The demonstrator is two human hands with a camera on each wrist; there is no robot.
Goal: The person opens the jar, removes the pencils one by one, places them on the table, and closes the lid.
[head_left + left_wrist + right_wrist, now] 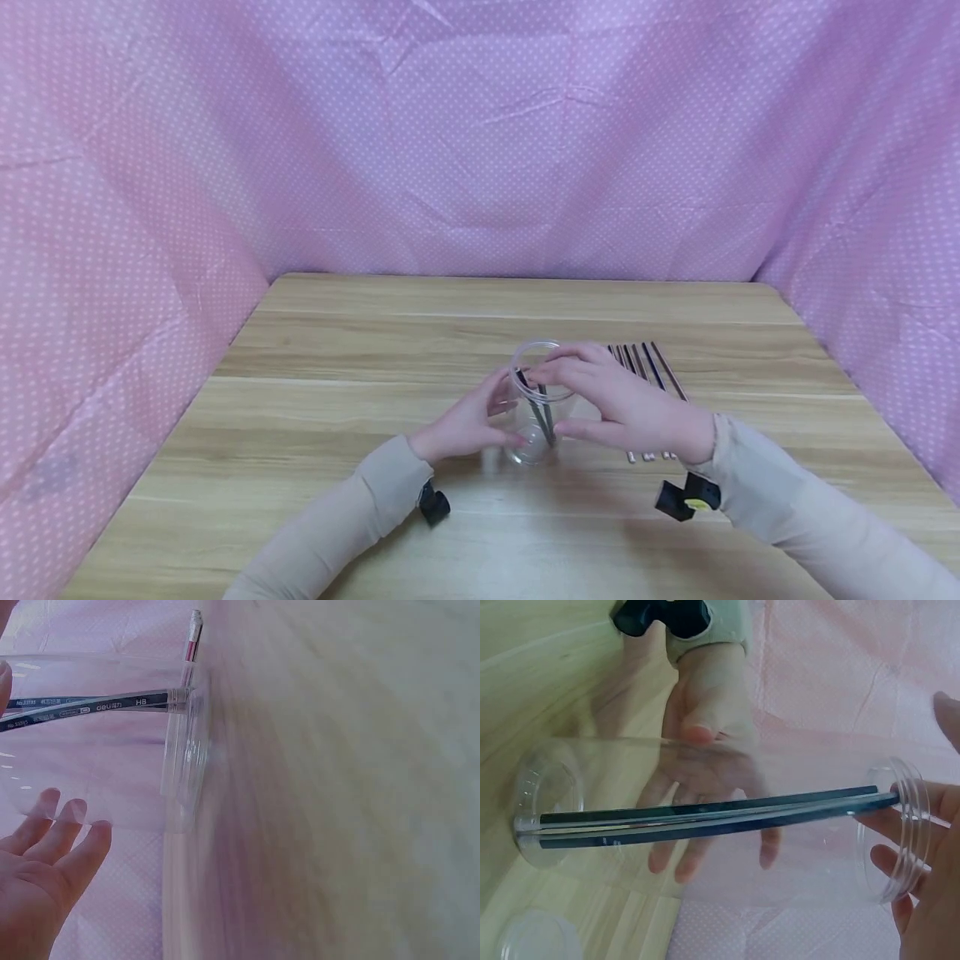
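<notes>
A clear plastic jar [529,452] stands upright on the table, and two dark pencils [135,700] lean inside it, eraser ends down. At its left side is my left hand [468,423], palm toward the jar. Seen through the clear wall in the right wrist view, its fingers are spread and fairly straight; how firmly they touch the jar I cannot tell. My right hand [618,400] reaches over the jar's mouth from the right, fingers at the threaded rim [915,832], thumb held apart. No pencil is visibly pinched by it.
Several pencils [655,368] lie in a row on the wooden table [360,333], right of the jar and partly behind my right hand. A round clear lid [540,937] shows in the right wrist view. Pink dotted cloth [480,150] hangs around the table.
</notes>
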